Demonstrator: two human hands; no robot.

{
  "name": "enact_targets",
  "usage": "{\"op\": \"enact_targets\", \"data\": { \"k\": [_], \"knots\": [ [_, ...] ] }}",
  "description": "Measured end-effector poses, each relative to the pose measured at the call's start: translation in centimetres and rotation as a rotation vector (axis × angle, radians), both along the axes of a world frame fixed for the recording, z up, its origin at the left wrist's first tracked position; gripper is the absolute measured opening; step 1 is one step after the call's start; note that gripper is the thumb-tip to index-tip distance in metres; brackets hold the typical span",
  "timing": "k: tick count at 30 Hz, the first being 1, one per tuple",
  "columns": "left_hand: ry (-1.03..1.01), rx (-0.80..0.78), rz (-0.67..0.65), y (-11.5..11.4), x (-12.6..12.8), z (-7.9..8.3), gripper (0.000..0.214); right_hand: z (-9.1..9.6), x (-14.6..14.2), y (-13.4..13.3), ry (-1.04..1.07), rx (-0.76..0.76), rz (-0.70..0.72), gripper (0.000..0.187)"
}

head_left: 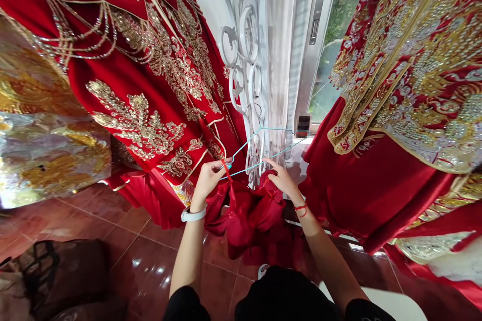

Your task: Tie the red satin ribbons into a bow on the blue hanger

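1. Your left hand is pinched shut on the thin pale-blue wire hanger, right at its lower corner, steadying it.
2. Your right hand rests on the plain red satin garment, fingers loosely spread, gathering the cloth up toward the hanger; whether it grips, you cannot tell.
3. That garment droops between your hands, soft and glossy, its folds falling toward the reddish tiled floor.
4. The hanger's hook catches on the white scrolled metal grille, so it stays up.
5. Heavy red gowns with gold embroidery hang either side, stiff and beaded.
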State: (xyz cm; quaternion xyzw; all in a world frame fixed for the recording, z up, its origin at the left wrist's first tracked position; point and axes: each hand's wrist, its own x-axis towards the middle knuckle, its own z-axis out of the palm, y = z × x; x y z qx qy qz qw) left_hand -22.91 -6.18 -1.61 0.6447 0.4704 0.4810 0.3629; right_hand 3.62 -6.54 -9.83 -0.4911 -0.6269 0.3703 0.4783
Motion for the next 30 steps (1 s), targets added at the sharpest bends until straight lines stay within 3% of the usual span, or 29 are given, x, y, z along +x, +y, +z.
{"op": "enact_targets", "data": {
  "k": [5, 9, 12, 14, 16, 19, 22, 26, 30],
  "knots": [
    [0.227, 0.104, -0.007, 1.0, 1.7, -0.1, 0.016, 0.2, 0.0, -0.6, -0.059, -0.037, 0.005, 0.078],
    [0.286, 0.159, -0.011, 1.1, 2.2, -0.9, 0.007, -0.3, 0.7, -1.1, -0.069, -0.004, 0.016, 0.076],
    [0.333, 0.165, -0.017, 1.2, 2.3, -1.6, 0.016, -1.4, 2.2, -1.2, -0.022, 0.032, 0.037, 0.074],
    [0.337, 0.164, -0.023, 1.4, 2.3, -2.1, 0.027, -2.5, 3.6, -1.0, 0.020, 0.059, -0.020, 0.065],
    [0.317, 0.162, -0.027, 1.7, 2.3, -2.4, 0.035, -3.5, 5.4, -0.8, 0.009, 0.107, -0.080, 0.045],
    [0.305, 0.161, -0.039, 2.1, 2.4, -2.8, 0.040, -4.4, 8.2, -0.5, -0.134, 0.182, -0.076, 0.022],
    [0.294, 0.162, -0.052, 2.3, 2.7, -2.9, 0.041, -4.9, 10.5, -0.4, -0.345, 0.185, -0.082, 0.029],
    [0.276, 0.159, -0.057, 2.3, 3.0, -3.1, 0.042, -5.5, 13.2, -0.4, -0.684, 0.031, -0.170, 0.032],
    [0.256, 0.142, -0.068, 2.3, 3.0, -3.5, 0.041, -5.7, 15.7, -0.7, -0.936, -0.078, -0.201, 0.016]
  ]
}}
